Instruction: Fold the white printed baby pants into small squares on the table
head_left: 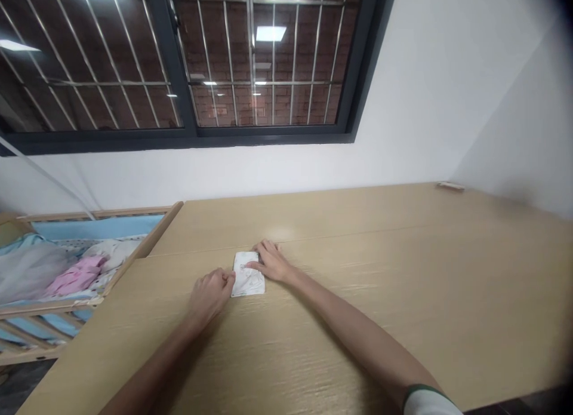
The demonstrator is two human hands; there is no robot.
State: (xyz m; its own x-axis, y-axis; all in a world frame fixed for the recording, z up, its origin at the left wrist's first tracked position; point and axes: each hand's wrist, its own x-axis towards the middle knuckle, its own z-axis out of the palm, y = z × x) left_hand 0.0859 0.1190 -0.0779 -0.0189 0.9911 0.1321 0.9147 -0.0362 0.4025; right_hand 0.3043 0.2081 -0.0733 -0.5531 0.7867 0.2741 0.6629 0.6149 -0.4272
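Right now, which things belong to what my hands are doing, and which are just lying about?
In use:
White sheet, left hand at its left edge, right hand with thumb on it
Wood-toned surface beneath

Lying about:
Pink cloth in the crib
Small flat object, surface's far right corner

From where I stand, a white packet (246, 283) lies on the table (367, 295), nearer its left edge than its right. The left hand (210, 292) has its fingers curled at the packet's near-left side; the right hand (274, 263) spreads its thumb over it. A crib (154, 231) stands along the table's left edge, and a barred window (268, 135) sits beyond the far edge.
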